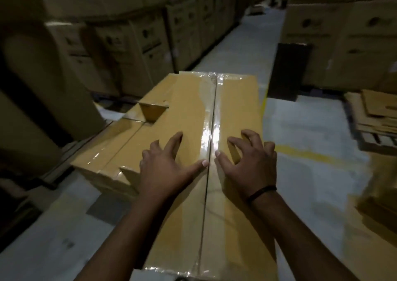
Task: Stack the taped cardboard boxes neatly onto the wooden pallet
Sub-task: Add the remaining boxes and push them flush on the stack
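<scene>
A long cardboard box (234, 108), sealed with clear tape along its centre seam, stretches away from me. My left hand (169, 167) lies on its top left of the seam, fingers spread and fairly straight. My right hand (249, 162) is right of the seam, fingers arched with their tips on the cardboard near the box's right edge. A second taped box (120, 149) with a cut-out handle flap sits lower, against the first box's left side. What it stands on is too dark to tell.
Walls of stacked cardboard cartons (133, 38) line the left side, and more cartons (343, 40) stand at the back right. Pale floor (311, 134) with a yellow line runs between them. Flattened cardboard on a wooden pallet (378, 117) lies at the right.
</scene>
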### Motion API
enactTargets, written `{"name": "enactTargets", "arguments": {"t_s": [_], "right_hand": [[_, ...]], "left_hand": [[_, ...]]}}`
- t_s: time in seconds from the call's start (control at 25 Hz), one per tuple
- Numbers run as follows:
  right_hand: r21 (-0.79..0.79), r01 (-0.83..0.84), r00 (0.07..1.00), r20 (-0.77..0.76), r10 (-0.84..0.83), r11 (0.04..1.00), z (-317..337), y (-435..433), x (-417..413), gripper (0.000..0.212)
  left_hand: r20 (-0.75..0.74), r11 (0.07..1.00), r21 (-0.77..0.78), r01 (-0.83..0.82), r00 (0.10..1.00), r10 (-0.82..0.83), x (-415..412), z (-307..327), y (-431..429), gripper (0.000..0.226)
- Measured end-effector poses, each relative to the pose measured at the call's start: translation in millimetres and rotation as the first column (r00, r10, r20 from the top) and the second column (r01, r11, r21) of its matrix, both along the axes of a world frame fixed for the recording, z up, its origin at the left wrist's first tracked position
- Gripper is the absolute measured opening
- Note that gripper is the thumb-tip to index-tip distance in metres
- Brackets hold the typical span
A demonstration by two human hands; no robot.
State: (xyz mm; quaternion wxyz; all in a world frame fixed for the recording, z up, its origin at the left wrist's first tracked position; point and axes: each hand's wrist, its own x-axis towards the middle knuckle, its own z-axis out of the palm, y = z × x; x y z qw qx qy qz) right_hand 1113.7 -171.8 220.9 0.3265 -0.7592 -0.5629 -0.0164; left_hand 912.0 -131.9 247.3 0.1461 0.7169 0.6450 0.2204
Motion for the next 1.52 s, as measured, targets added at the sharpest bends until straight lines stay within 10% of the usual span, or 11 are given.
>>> {"name": "enactTargets", "arguments": {"t_s": [0.68, 1.52], "right_hand": [[-0.075, -0.282, 0.959, 0.019, 0.284, 0.957, -26, 169, -406, 0.051], [-0.196, -0.126, 0.986, -0.136, 0.100, 0.972, -117, 496, -495, 0.039]], "left_hand": [[0.117, 0.952, -0.081, -0.296, 0.945, 0.304, -418, -30, 119, 0.105], [0.015, 0.944, -0.303, -0.127, 0.990, 0.138, -498, -96, 478, 0.103]]}}
